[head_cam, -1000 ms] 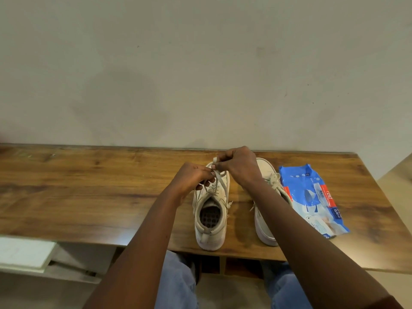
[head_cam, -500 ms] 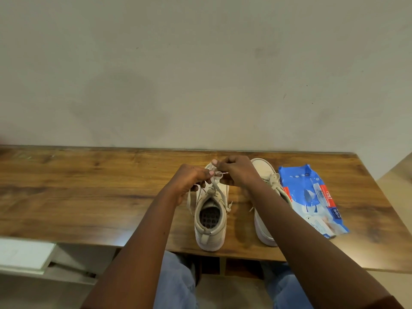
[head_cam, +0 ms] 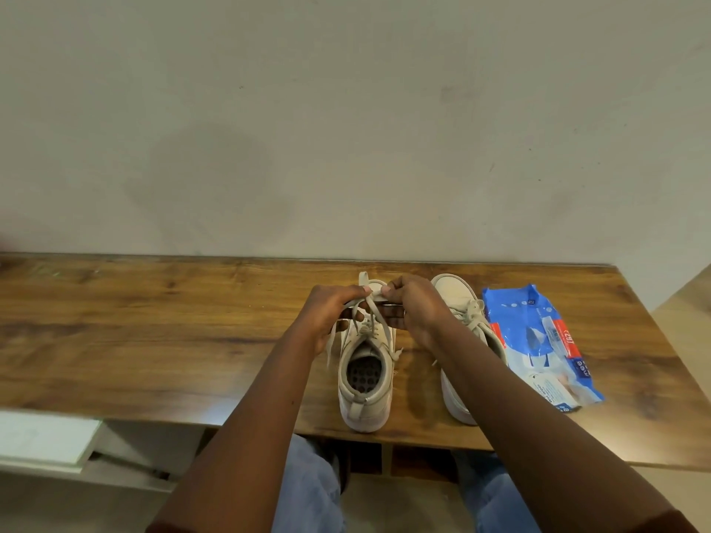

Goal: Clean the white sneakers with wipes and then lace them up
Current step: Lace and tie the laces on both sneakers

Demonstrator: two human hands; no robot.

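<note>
Head view, one frame. Brown wood-grain table [head_cam: 154, 340] runs across the middle of the frame, with a plain off-white wall [head_cam: 346, 128] behind it.

Cream-white high-top canvas sneaker [head_cam: 365, 411] stands upright at frame centre near the table's front edge. Heel toward camera, toe toward wall, opening and dotted grey insole visible.

Its flat off-white shoelace [head_cam: 370, 306] rises from the top eyelets to both hands, which hover over the tongue area. One lace end sticks up above the fingers, and a loose strand hangs down the shoe's left side in frame.

Left hand [head_cam: 327, 313]: thumb and forefinger pinching the lace, other fingers curled under. Right hand [head_cam: 415, 309]: thumb and forefinger pinching a lace section, remaining fingers curled beneath. The fingertips of the two hands are almost touching; exact loop shape between them cannot be told.

Second cream-white sneaker [head_cam: 452, 292] sits right of centre, parallel to the first and apart from it. Toe toward wall, laces in, mid part hidden under the right forearm.

Blue-and-white plastic wet-wipes pack [head_cam: 538, 340] lies flat at right, just beside the second sneaker; contact unclear.

Blue jeans [head_cam: 307, 490] show below the table edge, bottom centre. White flat board [head_cam: 42, 436] at lower left, blurred.
</note>
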